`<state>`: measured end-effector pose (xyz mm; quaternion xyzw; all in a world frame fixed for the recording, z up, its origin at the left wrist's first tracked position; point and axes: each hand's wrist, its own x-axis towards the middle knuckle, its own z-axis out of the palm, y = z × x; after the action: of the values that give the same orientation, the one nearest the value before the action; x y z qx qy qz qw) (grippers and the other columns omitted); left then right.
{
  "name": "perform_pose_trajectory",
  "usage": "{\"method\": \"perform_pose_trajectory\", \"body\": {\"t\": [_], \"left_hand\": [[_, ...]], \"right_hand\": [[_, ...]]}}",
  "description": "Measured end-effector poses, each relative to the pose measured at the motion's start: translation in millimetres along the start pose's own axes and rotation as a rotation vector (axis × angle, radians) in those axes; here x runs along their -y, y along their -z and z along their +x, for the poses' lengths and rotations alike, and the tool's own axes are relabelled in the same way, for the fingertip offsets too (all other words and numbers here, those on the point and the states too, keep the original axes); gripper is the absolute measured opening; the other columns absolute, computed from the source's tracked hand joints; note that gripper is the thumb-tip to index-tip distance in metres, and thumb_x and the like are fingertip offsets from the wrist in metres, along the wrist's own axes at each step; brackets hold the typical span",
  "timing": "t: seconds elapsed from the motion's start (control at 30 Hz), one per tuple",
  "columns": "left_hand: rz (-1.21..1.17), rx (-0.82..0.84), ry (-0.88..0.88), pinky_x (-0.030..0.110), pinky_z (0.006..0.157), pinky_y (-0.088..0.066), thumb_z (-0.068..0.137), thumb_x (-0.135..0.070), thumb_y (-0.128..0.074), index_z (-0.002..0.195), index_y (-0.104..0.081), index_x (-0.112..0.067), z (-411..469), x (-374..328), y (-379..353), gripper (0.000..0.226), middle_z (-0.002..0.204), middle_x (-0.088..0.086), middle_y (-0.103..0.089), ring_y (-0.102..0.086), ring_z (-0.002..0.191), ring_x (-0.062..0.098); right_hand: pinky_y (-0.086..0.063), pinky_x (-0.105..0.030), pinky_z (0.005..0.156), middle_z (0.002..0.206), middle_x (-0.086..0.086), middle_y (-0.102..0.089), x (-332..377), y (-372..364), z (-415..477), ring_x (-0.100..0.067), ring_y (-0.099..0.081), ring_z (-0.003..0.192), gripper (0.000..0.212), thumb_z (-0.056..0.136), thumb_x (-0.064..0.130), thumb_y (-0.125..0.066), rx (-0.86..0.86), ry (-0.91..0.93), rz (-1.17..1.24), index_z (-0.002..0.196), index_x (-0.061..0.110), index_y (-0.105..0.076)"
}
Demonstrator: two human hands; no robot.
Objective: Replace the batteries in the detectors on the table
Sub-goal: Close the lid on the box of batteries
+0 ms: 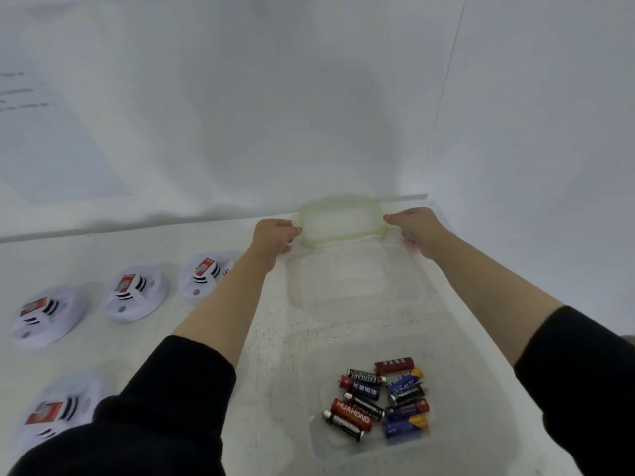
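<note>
Both my hands hold a clear lid with a green rim (341, 221) at the table's far edge, tilted up toward the wall. My left hand (275, 235) pinches its left end and my right hand (417, 225) grips its right end. Just under the lid lies a clear empty container (340, 280). Nearer to me stands a second clear container (316, 372) with several batteries (378, 400) in red, blue and black. Several white round detectors lie on the left, one (206, 274) close to my left forearm, another (135, 293) beside it.
Two more detectors lie further left (43, 314) and at the lower left (58, 410). A white wall rises right behind the table's far edge (137, 225). A sheet with faint text hangs on the wall at the left (41, 132).
</note>
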<state>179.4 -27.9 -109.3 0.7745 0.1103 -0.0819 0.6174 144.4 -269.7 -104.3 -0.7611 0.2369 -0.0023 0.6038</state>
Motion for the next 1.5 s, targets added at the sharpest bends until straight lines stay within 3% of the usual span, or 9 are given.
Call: {"method": "perform_pose_trajectory", "body": {"t": [0.13, 0.27, 0.4, 0.57, 0.67, 0.77, 1.1, 1.4, 1.5], "left_hand": [[-0.053, 0.058, 0.008, 0.02, 0.055, -0.051, 0.087, 0.007, -0.059, 0.092, -0.061, -0.006, -7.7, -9.0, -3.4, 0.015, 0.077, 0.005, -0.057, -0.054, 0.064, 0.011], [-0.189, 0.088, -0.069, 0.021, 0.057, -0.056, 0.085, 0.014, -0.055, 0.104, -0.06, -0.008, -20.8, -19.1, 2.1, 0.029, 0.089, 0.001, -0.064, -0.062, 0.076, 0.014], [-0.326, 0.18, -0.043, 0.032, 0.061, -0.06, 0.092, -0.002, -0.059, 0.095, -0.06, -0.017, -39.1, -28.9, 15.2, 0.015, 0.1, 0.007, -0.061, -0.066, 0.089, 0.025], [-0.546, 0.314, 0.056, 0.023, 0.067, -0.059, 0.096, 0.008, -0.043, 0.092, -0.055, -0.005, -63.0, -28.0, 31.3, 0.018, 0.097, 0.021, -0.067, -0.074, 0.08, 0.023], [-0.708, 0.292, 0.109, 0.024, 0.068, -0.06, 0.094, 0.01, -0.038, 0.09, -0.061, 0.002, -79.6, -23.2, 38.8, 0.025, 0.083, 0.018, -0.071, -0.073, 0.078, 0.025], [-0.545, 0.254, 0.069, 0.02, 0.057, -0.057, 0.094, 0.001, -0.047, 0.081, -0.067, 0.0, -92.5, -15.6, 42.5, 0.024, 0.071, 0.006, -0.071, -0.07, 0.063, 0.013], [-0.056, 0.138, -0.068, 0.019, 0.057, -0.055, 0.082, 0.003, -0.068, 0.095, -0.066, -0.008, -123.7, 6.5, 34.9, 0.017, 0.078, 0.005, -0.071, -0.068, 0.063, 0.004], [-0.015, 0.08, -0.07, 0.021, 0.056, -0.057, 0.082, 0.005, -0.067, 0.1, -0.065, -0.007, -132.8, 9.8, 30.0, 0.022, 0.084, 0.009, -0.069, -0.066, 0.066, 0.01], [-0.074, 0.065, -0.064, 0.022, 0.054, -0.057, 0.081, 0.008, -0.066, 0.101, -0.064, -0.007, -133.6, 10.5, 29.6, 0.025, 0.082, 0.007, -0.068, -0.066, 0.056, 0.006]], "right_hand": [[-0.04, -0.021, 0.053, 0.076, -0.003, -0.054, -2.4, 5.2, 6.8, -0.015, -0.052, 0.065, 0.022, 0.079, 0.011, -0.073, -0.078, 0.011, 0.031, 0.089, 0.008, -0.054], [-0.041, -0.015, 0.044, 0.075, -0.003, -0.056, 4.6, 16.7, -1.8, -0.011, -0.05, 0.058, 0.016, 0.079, -0.002, -0.068, 0.023, 0.063, 0.199, 0.088, 0.008, -0.059], [-0.051, -0.02, 0.062, 0.077, 0.0, -0.059, 11.4, 29.9, -26.9, -0.013, -0.055, 0.066, 0.009, 0.086, 0.006, -0.065, 0.088, 0.23, 0.334, 0.093, 0.011, -0.066], [-0.059, -0.028, 0.066, 0.083, -0.013, -0.068, 8.5, 44.2, -63.8, -0.022, -0.068, 0.062, 0.016, 0.09, 0.017, -0.063, 0.138, 0.324, 0.248, 0.103, 0.009, -0.067], [-0.057, -0.025, 0.067, 0.08, -0.009, -0.069, 1.9, 53.5, -81.6, -0.021, -0.07, 0.068, 0.019, 0.092, -0.001, -0.051, 0.215, 0.307, 0.282, 0.097, 0.008, -0.067], [-0.057, -0.027, 0.066, 0.073, -0.008, -0.061, -5.7, 61.3, -94.6, -0.019, -0.062, 0.066, 0.036, 0.09, -0.008, -0.036, 0.298, 0.256, 0.336, 0.098, 0.006, -0.069], [-0.045, -0.023, 0.062, 0.07, 0.002, -0.059, -30.0, 52.2, -111.9, -0.01, -0.049, 0.055, 0.028, 0.086, 0.005, -0.061, 0.189, 0.302, 0.007, 0.11, 0.019, -0.064], [-0.052, -0.023, 0.069, 0.082, 0.004, -0.063, -33.7, 45.6, -110.4, -0.012, -0.058, 0.071, 0.024, 0.092, 0.012, -0.056, 0.139, 0.348, -0.121, 0.112, 0.024, -0.061], [-0.049, -0.012, 0.058, 0.077, 0.008, -0.062, -32.2, 45.2, -110.1, -0.008, -0.055, 0.063, 0.024, 0.092, 0.009, -0.055, 0.12, 0.376, -0.104, 0.111, 0.021, -0.062]]}}
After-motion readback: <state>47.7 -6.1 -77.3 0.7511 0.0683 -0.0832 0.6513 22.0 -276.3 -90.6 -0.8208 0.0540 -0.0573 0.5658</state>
